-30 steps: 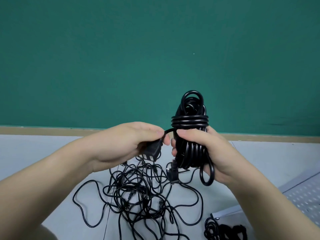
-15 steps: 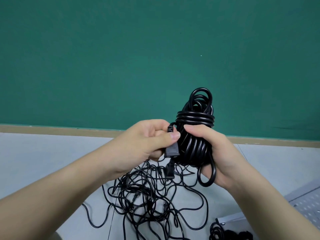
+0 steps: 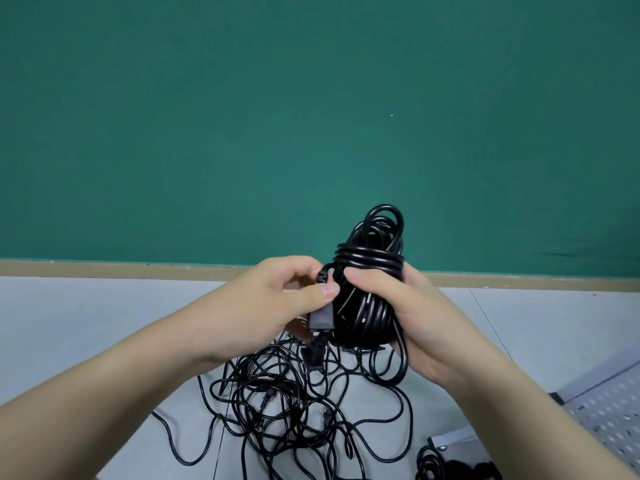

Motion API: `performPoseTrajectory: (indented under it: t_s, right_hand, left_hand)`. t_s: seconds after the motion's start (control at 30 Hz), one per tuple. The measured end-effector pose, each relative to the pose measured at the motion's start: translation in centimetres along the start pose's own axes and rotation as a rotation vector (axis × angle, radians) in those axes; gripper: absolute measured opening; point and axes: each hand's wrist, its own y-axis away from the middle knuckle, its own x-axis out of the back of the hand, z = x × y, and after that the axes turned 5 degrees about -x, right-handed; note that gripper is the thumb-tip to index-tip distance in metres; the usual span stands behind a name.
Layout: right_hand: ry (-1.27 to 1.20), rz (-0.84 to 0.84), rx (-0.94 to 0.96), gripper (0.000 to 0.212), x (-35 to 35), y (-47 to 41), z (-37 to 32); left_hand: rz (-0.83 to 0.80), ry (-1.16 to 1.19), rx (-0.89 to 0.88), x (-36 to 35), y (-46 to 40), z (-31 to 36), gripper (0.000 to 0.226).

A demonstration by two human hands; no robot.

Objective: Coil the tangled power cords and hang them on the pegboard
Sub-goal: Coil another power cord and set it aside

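A thick black coiled power cord (image 3: 370, 268), its loops bound by a few horizontal wraps, stands upright in my right hand (image 3: 408, 313), whose fingers curl round its lower half. My left hand (image 3: 277, 303) pinches the cord's plug end (image 3: 322, 318) between thumb and fingers, pressed against the coil's left side. Below both hands a tangle of thin black cords (image 3: 294, 410) sprawls on the grey floor. A white pegboard (image 3: 609, 414) lies at the lower right edge.
A green wall (image 3: 277, 116) with a tan baseboard (image 3: 138, 270) stands close ahead. Another dark cord bundle (image 3: 450, 467) lies at the bottom right beside the pegboard's corner. Bare grey floor (image 3: 86, 323) spreads to the left.
My left hand has carried the plug end rightward from a gap beside the coil until it lies against the coil's left side. The coil has risen slightly and tilted right.
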Motion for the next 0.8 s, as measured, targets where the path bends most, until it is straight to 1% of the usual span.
performPoseTrajectory:
  t_s: [0.07, 0.17, 0.3, 0.43, 0.53, 0.57, 0.67, 0.73, 0.8]
  right_hand:
    - [0.045, 0.017, -0.006, 0.049, 0.0, -0.1, 0.6]
    - [0.113, 0.033, -0.007, 0.046, -0.1, -0.3, 1.4]
    - [0.148, 0.019, -0.016, 0.034, -0.2, -0.3, 1.6]
    - [0.191, 0.033, 0.022, 0.027, -0.8, -0.3, 1.8]
    - [0.162, 0.019, 0.016, 0.025, -1.0, -0.4, 1.7]
    - [0.148, 0.009, 0.017, 0.024, -0.9, -0.5, 1.6]
    - [0.096, -0.026, 0.008, 0.032, -1.0, -0.7, 1.5]
    - [0.069, -0.060, -0.004, 0.029, -1.2, -0.7, 1.5]
    - [0.054, -0.074, -0.013, 0.025, -1.3, -0.8, 1.4]
  left_hand:
    - [-0.029, 0.031, 0.065, 0.0, 0.2, 0.1, 0.026]
    - [-0.039, 0.007, 0.142, 0.2, 0.4, 0.1, 0.024]
    - [-0.027, 0.020, 0.199, 0.3, 0.3, 0.0, 0.027]
    - [-0.032, 0.036, 0.202, -0.1, 0.4, -0.1, 0.024]
    - [-0.022, 0.057, 0.204, 0.0, 0.5, 0.1, 0.021]
    - [-0.012, 0.066, 0.207, 0.2, 0.5, 0.3, 0.022]
    - [0.010, 0.065, 0.198, 0.5, 0.4, 0.8, 0.028]
    - [0.051, 0.036, 0.181, 0.6, 0.3, 0.9, 0.030]
    - [0.095, 0.069, 0.163, 0.6, 0.1, 0.7, 0.034]
